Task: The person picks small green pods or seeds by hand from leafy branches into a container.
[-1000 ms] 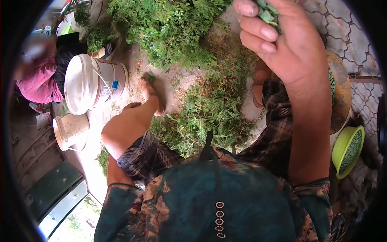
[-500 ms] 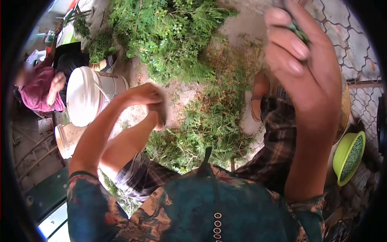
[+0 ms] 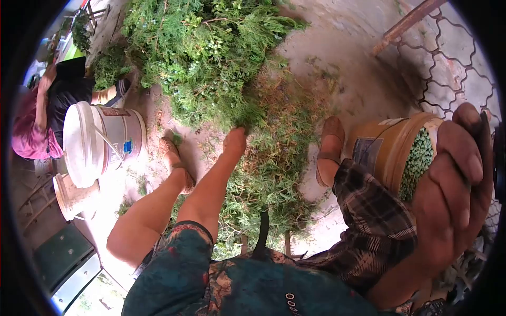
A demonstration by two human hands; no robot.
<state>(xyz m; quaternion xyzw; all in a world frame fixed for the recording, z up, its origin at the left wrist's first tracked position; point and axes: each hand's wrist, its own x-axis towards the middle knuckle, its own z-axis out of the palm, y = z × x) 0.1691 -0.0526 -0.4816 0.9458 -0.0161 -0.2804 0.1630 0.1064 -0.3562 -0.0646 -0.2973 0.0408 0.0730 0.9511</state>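
My left hand is low at the near edge of a heap of cut evergreen branches with small pale berries. Its fingers look closed on the foliage there, though the fingertips are hidden. My right hand is raised close to the camera, its fingers curled inward. Whatever lies inside it, if anything, is out of sight. Behind that hand stands a tan bucket holding many small green berries, partly covered by my fingers.
Loose sprigs litter the ground between my feet. On the left are a white bucket, a smaller pail and a green board. Another person sits beyond them. A rusty bar crosses the paving at upper right.
My left hand has moved forward and right, down to the branch heap. My right hand, earlier raised with a bit of green in it, has come down and right beside the tan bucket.
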